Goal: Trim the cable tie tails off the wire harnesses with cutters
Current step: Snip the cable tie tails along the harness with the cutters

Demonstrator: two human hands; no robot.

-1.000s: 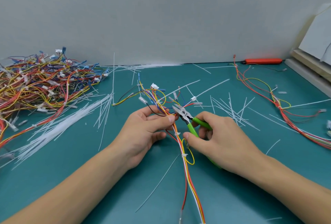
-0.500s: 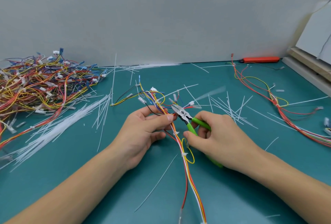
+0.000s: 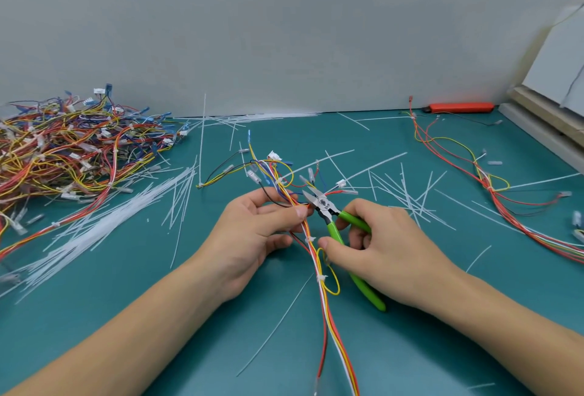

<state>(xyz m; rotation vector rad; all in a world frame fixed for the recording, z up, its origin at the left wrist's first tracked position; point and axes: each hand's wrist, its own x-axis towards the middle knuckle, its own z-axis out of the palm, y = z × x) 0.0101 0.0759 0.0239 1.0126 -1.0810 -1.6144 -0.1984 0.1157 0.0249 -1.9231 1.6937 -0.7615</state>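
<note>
A wire harness (image 3: 328,307) of red, yellow, white and orange wires runs from the bottom edge up the middle of the green mat. My left hand (image 3: 256,231) pinches its upper part between thumb and fingers. My right hand (image 3: 379,247) grips green-handled cutters (image 3: 331,215), whose steel jaws point up-left and sit close beside my left thumb and the wires. White cable ties (image 3: 321,278) wrap the harness below my hands.
A big tangled heap of harnesses (image 3: 63,155) fills the left. Cut white tie tails (image 3: 407,196) lie scattered across the mat, with a thick bunch (image 3: 104,225) at left. Another harness (image 3: 493,187) trails at right; an orange knife (image 3: 458,107) lies by the wall.
A tie tail that lay to the upper right of the cutters has shifted; both hands and the cutters stay almost where they were, the view shifting slightly.
</note>
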